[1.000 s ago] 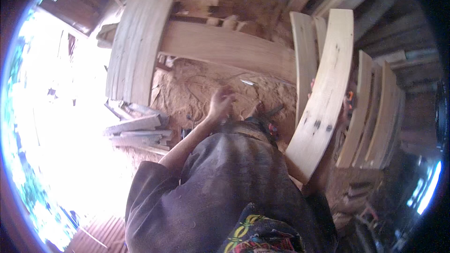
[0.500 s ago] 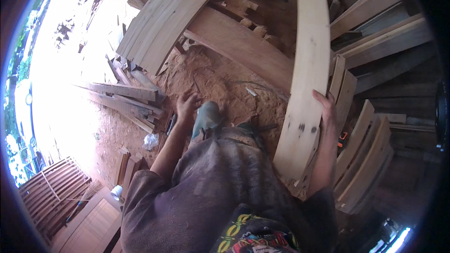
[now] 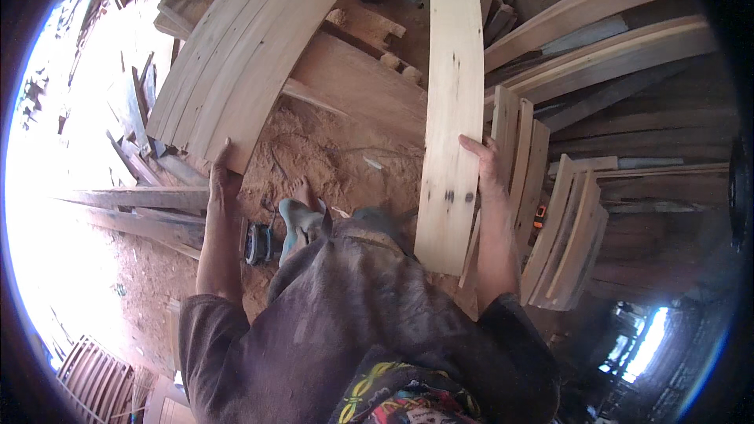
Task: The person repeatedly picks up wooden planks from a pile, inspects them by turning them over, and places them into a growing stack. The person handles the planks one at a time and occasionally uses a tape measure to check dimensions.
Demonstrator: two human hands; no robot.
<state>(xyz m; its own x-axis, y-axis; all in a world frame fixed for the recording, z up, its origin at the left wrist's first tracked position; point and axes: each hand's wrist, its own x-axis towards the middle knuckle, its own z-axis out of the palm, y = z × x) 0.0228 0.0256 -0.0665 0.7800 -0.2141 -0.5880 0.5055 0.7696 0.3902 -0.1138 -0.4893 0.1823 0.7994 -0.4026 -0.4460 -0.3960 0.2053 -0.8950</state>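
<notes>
A long pale wooden board (image 3: pixel 452 126) with a few dark knots stands lengthwise on my right side. My right hand (image 3: pixel 487 161) grips its right edge, the thumb lying over the top face. At the left lies a wide row of wooden boards (image 3: pixel 255 55), side by side like a panel. My left hand (image 3: pixel 226 171) is at the near end of this row, on the rightmost board, thumb on top and the other fingers hidden beneath it.
A reddish plank (image 3: pixel 361 86) lies between the boards on sawdust-covered ground. Stacked boards (image 3: pixel 569 235) and an orange-black tape measure (image 3: pixel 539 216) are at the right. A dark power tool (image 3: pixel 258 243) sits beside my foot (image 3: pixel 302 192). Rough beams (image 3: pixel 141 200) lie at the left.
My left hand has moved from near my leg up to the near end of the board row and taken hold there. The pale board in my right hand appears further left in view.
</notes>
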